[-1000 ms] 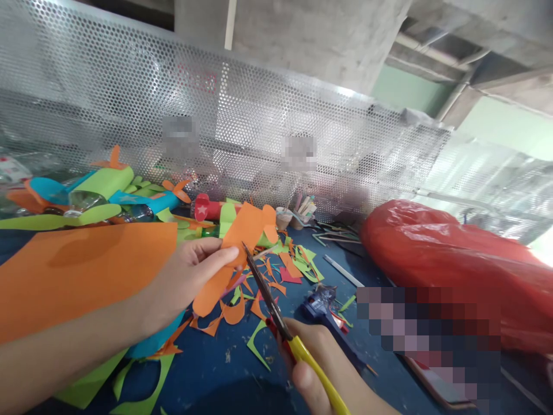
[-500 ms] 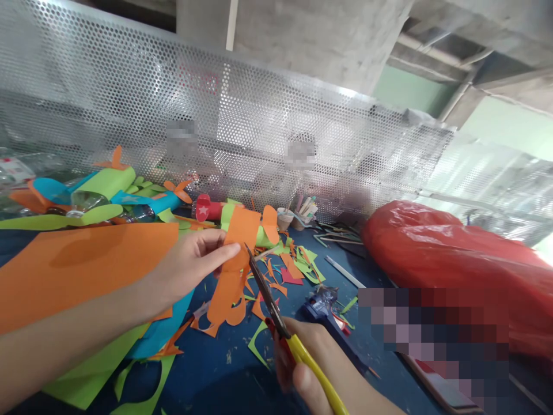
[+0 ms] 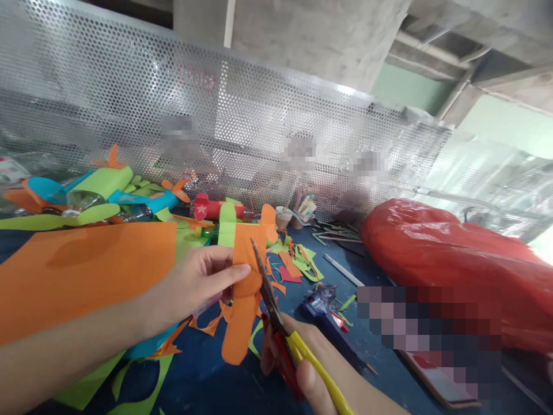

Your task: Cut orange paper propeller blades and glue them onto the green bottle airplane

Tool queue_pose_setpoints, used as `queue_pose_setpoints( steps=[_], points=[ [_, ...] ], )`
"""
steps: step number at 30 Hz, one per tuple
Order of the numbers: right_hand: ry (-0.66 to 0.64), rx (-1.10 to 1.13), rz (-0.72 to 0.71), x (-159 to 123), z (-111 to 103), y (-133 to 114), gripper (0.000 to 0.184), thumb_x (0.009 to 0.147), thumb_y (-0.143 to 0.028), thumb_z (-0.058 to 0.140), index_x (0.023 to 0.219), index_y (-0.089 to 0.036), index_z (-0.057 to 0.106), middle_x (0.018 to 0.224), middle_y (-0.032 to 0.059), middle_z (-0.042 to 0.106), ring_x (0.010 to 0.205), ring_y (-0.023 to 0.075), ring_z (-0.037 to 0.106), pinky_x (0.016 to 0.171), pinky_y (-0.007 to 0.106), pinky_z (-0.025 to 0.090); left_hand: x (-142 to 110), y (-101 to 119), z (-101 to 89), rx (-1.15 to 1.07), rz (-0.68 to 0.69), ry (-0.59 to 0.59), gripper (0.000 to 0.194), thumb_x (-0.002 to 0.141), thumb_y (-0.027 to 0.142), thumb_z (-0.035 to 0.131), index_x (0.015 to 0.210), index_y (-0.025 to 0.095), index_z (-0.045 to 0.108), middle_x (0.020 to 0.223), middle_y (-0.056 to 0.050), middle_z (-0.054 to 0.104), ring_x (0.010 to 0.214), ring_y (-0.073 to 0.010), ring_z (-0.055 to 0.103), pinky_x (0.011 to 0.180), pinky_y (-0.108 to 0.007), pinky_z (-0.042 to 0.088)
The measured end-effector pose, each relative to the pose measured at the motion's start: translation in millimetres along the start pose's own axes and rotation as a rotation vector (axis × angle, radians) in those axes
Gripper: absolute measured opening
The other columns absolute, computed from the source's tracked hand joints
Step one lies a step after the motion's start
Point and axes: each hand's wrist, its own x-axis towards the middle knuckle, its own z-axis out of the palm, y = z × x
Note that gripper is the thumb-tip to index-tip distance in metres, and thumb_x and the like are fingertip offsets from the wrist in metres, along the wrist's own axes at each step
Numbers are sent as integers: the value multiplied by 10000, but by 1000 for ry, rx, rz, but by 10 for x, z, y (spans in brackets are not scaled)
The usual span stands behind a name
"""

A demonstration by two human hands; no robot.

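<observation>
Two bare hands work at the middle of the head view: the left hand [image 3: 196, 288] pinches an orange paper strip [image 3: 242, 297] between thumb and fingers, holding it upright above the blue table [image 3: 207, 374]. At four o'clock from it the right hand [image 3: 311, 369] is closed through the handles of yellow scissors [image 3: 280, 323], whose blades rest against the strip's right edge; a red plastic bag [image 3: 449, 259] lies at three o'clock.

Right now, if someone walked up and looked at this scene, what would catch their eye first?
At centre, the left hand pinches an orange paper cutout while the right hand works yellow-handled scissors along its edge. A big orange sheet lies at left on the blue table, and a red plastic bag bulges at right.
</observation>
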Motion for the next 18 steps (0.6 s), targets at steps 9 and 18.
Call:
queue_pose_setpoints(
  steps=[9,18],
  points=[
    [-1,8,-47,10,-37,-46,620,851,-747,175,799,-203,467,717,66,584,600,178,522,556,282,441,-38,11,31,-80,-54,-68,190,824,369,619,844,211,724,821,-28,737,711,-183,656,643,-275,508],
    [-40,103,12,-1,1,-30,637,816,-789,195,826,-194,423,614,-20,452,500,117,400,490,245,391,-68,28,57,-54,-41,-49,178,821,355,621,868,216,722,806,-15,739,731,-199,662,655,-287,507]
  ],
)
